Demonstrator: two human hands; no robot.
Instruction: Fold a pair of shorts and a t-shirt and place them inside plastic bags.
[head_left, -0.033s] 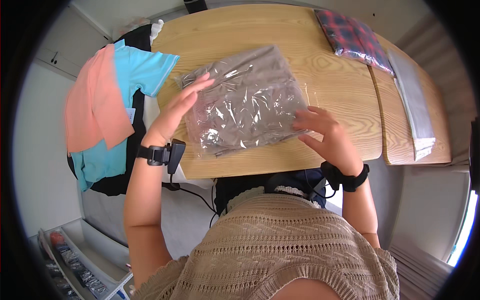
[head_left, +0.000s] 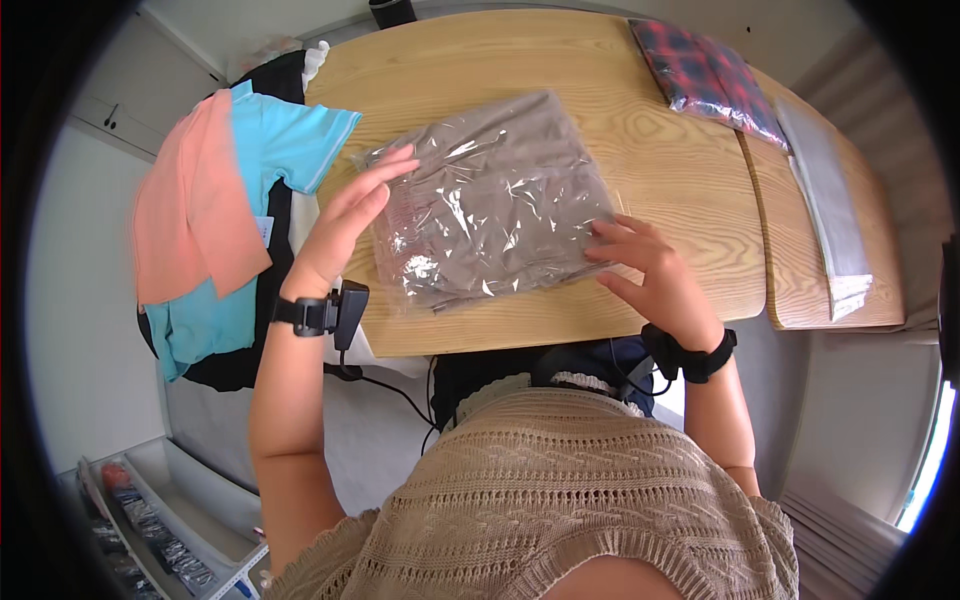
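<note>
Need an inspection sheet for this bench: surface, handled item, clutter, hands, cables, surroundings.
Surface: wooden table, visible top dry-looking.
Handled item: grey-brown bagged garment, lying flat.
Clutter: plaid package and translucent plastic right; coral-and-blue clothes left.
Hands: left hand and right hand open at garment's sides; contact unclear.
Cables: black cable below left wristband.
Surroundings: grey bin lower left.

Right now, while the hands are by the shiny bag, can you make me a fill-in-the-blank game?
1. The red checked package lies to the ____ of the bagged grey-brown garment.
2. Black straps circle both ____.
3. The hand nearer the peach-and-blue clothes is the ____ one.

Missing words: right; wrists; left.
</note>
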